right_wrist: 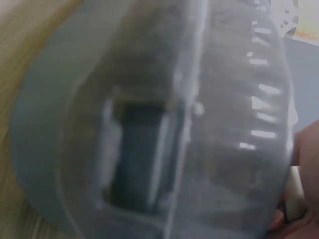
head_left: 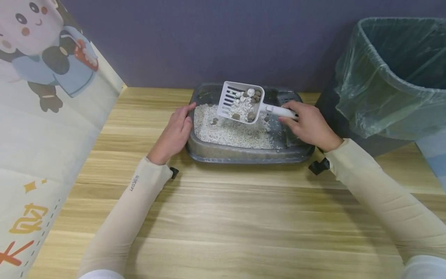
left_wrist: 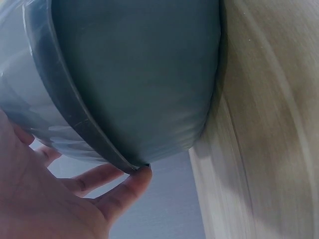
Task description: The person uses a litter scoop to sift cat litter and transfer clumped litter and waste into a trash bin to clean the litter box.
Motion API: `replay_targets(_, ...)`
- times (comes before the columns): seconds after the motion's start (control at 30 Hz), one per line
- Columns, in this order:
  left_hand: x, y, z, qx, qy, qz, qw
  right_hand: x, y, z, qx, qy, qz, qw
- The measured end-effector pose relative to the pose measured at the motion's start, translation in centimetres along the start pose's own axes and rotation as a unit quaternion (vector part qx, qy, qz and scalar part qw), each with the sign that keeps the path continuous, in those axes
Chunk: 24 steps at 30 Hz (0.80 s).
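My right hand [head_left: 311, 123] grips the handle of a white slotted litter scoop [head_left: 262, 106], held tilted over a grey litter box [head_left: 251, 157]. In the scoop lie white litter grains [head_left: 242, 107] and several brownish clumps. My left hand [head_left: 175, 131] holds the left rim of the box. In the left wrist view, its fingertips [left_wrist: 142, 175] meet the rim's edge from below. White litter [head_left: 226, 133] covers much of the box floor, with a few clumps in it. The right wrist view mostly shows the box's outer side [right_wrist: 144, 74], with my right hand [right_wrist: 310, 174] partly visible at the edge.
A dark bin [head_left: 348, 128] lined with a clear plastic bag [head_left: 373, 93] stands at the right. The box rests on a wooden surface [head_left: 223, 217] against a dark purple wall [head_left: 209, 38]. A panel with cartoon prints [head_left: 69, 128] borders the left.
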<state>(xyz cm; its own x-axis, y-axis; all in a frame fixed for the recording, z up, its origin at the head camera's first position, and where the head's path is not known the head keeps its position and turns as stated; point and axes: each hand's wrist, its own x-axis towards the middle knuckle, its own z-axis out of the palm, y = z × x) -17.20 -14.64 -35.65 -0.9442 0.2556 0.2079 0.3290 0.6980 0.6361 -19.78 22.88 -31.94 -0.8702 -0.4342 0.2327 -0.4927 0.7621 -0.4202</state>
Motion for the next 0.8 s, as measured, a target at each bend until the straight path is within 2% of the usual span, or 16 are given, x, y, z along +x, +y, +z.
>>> replay_targets(0.17, -0.1, 0.0, 0.0, -0.002, 0.001, -0.003, 1.0, 0.3, 0.3, 0.1, 0.018, -0.056, 0.001, 0.998)
replay_targets(0.37, 0.0, 0.0, 0.0, -0.005, 0.001, 0.0, 1.0, 1.1, 0.4, 0.2, 0.054, -0.148, -0.001, 0.987)
replay_targets(0.47, 0.0, -0.1, 0.1, -0.005, 0.003, 0.003, 1.0, 1.5, 0.3, 0.4, 0.057, -0.169, -0.001, 0.984)
replay_targets(0.57, 0.0, -0.1, 0.1, -0.007, 0.002, 0.002, 1.0, 1.6, 0.1, 0.6, 0.042, -0.157, -0.006, 0.987)
replay_targets(0.8, -0.1, 0.0, -0.1, -0.006, -0.001, -0.004, 1.0, 1.2, -0.2, 1.1, 0.019, -0.089, -0.014, 0.996)
